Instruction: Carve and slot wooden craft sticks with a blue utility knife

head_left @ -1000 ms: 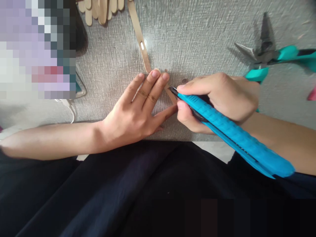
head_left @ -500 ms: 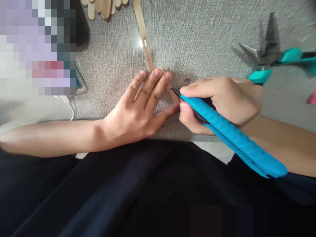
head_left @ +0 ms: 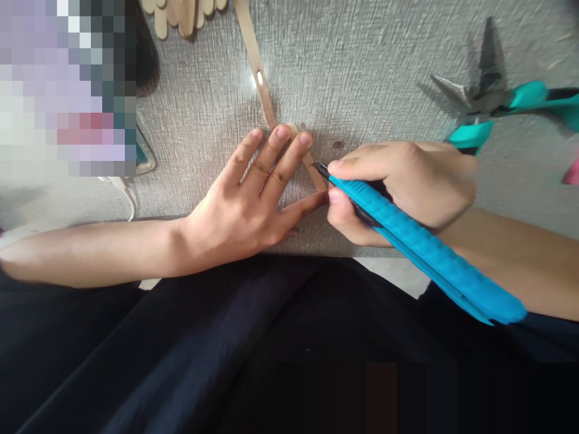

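Grey textured tabletop point(head_left: 362, 72). Left hand point(head_left: 246, 202) lies flat and spread, fingertips pinning a thin wooden stick point(head_left: 313, 169). Right hand point(head_left: 407, 181), just right of the left hand, is closed round a blue knife point(head_left: 429, 253), blade tip on the stick beside the left thumb.

Stick looks light, stiff and brittle (likely splits along the grain) and would skate on this surface. Hold it by pressing flat close to the cut, fingers off the blade line.

Snips point(head_left: 488, 99) lie well right of the left hand. Slotted strip point(head_left: 257, 66) and stick pile point(head_left: 181, 12) lie beyond it.
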`<state>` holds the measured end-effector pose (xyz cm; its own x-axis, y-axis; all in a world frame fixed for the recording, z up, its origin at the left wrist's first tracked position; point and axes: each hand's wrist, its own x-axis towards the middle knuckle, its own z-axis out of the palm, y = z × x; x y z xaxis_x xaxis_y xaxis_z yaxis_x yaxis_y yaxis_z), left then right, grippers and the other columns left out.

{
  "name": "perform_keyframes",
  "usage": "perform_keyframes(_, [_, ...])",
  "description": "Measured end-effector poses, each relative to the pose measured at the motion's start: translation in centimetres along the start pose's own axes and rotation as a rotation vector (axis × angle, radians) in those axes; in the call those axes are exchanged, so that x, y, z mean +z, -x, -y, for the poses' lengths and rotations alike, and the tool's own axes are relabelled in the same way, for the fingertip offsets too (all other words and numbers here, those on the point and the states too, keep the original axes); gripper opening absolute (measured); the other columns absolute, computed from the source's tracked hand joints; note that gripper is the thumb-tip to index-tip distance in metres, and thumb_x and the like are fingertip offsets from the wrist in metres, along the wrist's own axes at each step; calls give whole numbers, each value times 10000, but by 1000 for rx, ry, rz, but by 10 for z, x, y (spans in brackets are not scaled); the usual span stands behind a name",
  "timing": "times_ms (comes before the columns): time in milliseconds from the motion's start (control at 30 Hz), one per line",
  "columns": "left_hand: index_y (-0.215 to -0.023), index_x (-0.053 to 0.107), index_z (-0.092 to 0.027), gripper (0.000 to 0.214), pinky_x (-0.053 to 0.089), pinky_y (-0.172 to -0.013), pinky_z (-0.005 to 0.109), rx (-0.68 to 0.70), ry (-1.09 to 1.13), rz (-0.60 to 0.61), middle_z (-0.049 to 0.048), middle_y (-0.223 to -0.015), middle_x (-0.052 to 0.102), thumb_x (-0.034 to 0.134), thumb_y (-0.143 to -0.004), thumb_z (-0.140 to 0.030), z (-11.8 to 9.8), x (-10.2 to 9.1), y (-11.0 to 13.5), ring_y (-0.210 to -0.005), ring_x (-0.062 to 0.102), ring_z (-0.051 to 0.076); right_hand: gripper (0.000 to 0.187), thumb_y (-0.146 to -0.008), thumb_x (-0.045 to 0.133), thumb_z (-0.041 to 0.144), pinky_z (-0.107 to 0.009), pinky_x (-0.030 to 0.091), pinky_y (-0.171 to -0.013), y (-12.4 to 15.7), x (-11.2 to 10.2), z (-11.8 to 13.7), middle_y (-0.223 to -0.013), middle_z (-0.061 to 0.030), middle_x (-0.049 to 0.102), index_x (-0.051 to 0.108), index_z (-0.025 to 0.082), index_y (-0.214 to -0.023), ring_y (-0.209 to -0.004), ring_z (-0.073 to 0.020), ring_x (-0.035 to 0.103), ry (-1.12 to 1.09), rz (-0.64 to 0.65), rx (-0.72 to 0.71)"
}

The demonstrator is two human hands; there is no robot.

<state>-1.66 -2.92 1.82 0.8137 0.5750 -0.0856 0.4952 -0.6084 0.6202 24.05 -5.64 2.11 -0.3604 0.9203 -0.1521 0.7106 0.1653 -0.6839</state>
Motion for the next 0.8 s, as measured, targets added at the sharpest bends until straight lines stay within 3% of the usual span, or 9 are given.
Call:
perform_keyframes(267, [-1534,671,-335,463,417,-1418,821,-12,-5,13,70,-1784,626,686,-1111,-521,0,1,1,-1746,475,485,206,-922,636,367,-401,612,-687,-2,-3,-5,-638,15,621,481,288,-812,-595,-218,665,7,-7,-72])
perform_keyframes(367, [-1543,667,-334,463,430,-1413,815,0,-4,-9,75,-1788,621,674,-1119,-518,0,1,1,-1739,490,484,196,-922,669,328,-390,605,-679,-2,-3,-8,-666,11,662,498,289,-834,-633,-225,699,19,34,-112])
perform_keyframes(500, [-1611,619,-345,530,441,-1406,814,6,-36,9,82,-1800,608,686,-1111,-509,0,1,2,-1737,486,495,238,-922,633,350,-416,618,-706,0,1,-6,-637,13,600,433,292,-805,-634,-235,704,-5,-70,-118])
perform_keyframes(633, [-1624,600,-336,564,439,-1402,818,32,-62,27,97,-1815,588,705,-1097,-509,0,0,2,-1743,469,507,256,-913,620,345,-400,599,-680,0,3,-5,-611,43,481,402,292,-789,-560,-201,608,-17,-46,-104])
perform_keyframes(800, [-1660,564,-346,602,440,-1401,822,32,-82,64,92,-1811,593,707,-1099,-509,1,-2,1,-1745,464,507,298,-885,676,333,-420,614,-721,-2,-2,-7,-621,38,517,395,292,-796,-590,-224,645,-45,25,-97])
